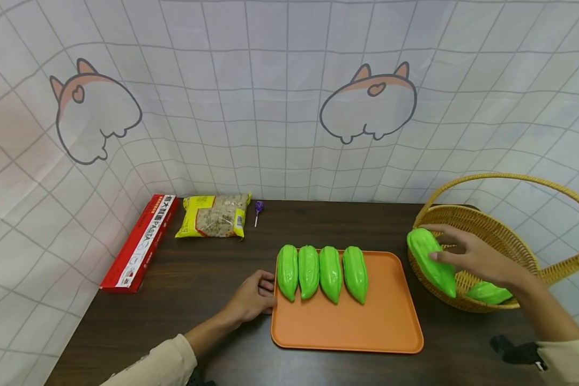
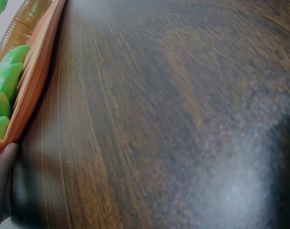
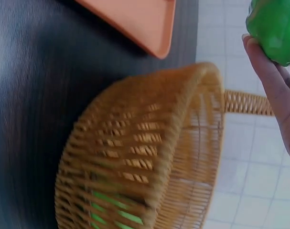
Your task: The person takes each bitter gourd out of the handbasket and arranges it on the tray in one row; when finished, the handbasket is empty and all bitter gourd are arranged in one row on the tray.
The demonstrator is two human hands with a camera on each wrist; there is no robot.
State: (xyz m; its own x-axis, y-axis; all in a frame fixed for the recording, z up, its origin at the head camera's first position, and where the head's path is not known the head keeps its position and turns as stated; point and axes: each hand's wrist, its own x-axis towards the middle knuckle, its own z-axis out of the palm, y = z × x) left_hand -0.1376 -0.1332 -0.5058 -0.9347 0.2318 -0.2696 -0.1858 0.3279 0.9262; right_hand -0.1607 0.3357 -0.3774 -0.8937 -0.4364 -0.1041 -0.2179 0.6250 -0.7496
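My right hand [image 1: 473, 254] grips a bright green ridged, pointed vegetable [image 1: 431, 262] above the near-left rim of the wicker basket [image 1: 509, 236]. In the right wrist view, fingers [image 3: 271, 86] lie along that vegetable [image 3: 273, 31], whose exact kind I cannot tell. Another green vegetable [image 1: 489, 292] lies inside the basket. Several alike stand in a row, tips toward me, on the left part of the orange tray [image 1: 347, 332]. At the tray's left edge, my left hand [image 1: 253, 297] pinches the rim, as the left wrist view shows.
At the back left lie a red pasta box [image 1: 140, 244], a yellow bag of dry food [image 1: 214, 216] and a purple lollipop [image 1: 258, 207]. The basket's tall handle [image 1: 502, 176] arches above it. A white gridded cloth [image 1: 280, 96] hangs behind the dark wooden table [image 1: 198, 279].
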